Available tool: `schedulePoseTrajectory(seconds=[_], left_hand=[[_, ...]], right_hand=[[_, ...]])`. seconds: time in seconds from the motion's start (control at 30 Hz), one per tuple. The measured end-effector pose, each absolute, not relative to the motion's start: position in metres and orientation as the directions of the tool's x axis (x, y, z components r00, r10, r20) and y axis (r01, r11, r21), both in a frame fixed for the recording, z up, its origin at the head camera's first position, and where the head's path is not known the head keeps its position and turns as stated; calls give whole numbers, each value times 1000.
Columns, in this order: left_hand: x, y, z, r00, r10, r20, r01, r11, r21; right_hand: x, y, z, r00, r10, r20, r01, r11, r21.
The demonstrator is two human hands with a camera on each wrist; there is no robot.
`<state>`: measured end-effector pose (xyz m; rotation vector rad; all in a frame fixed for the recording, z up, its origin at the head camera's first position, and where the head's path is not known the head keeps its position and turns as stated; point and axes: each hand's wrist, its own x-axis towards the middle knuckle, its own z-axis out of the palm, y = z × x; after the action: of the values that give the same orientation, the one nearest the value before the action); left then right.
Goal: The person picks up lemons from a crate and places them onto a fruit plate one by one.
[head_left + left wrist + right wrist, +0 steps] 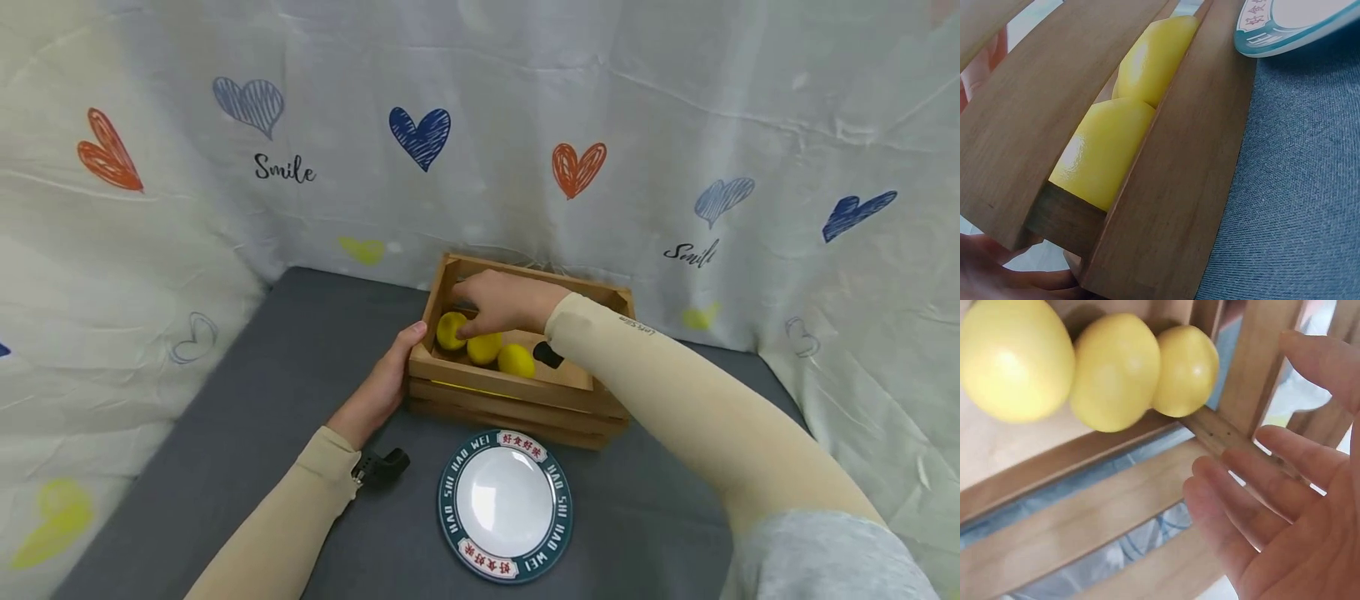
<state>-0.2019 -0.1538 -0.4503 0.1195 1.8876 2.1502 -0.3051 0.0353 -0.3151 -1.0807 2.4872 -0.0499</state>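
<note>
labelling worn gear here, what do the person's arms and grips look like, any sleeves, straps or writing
The left grip and right grip are gloveless. The left sleeve and right sleeve are beige, the right one with small dark lettering near the wrist. A light grey shirt sleeve covers the right upper arm. A dark strap with a metal buckle shows at the left wrist.

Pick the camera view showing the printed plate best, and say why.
The head view: the whole printed plate lies face up and unblocked, in front of the slatted wooden crate. The left wrist view catches only part of it, top right; the right wrist view shows none.
</note>
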Motion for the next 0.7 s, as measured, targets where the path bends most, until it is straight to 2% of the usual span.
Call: schedulePoseTrajectory(seconds=[0.2,0.7], left_hand=[[-201,-155,-450,-959,261,-114,-146,-107,983],[-200,-158,-447,-956,243,-168,-191,-76,979]], right_hand=[[-309,20,-322,-594,-712,-375,-711,683,-169],[-320,10,-359,-618,-646,-449,-672,730,-126]])
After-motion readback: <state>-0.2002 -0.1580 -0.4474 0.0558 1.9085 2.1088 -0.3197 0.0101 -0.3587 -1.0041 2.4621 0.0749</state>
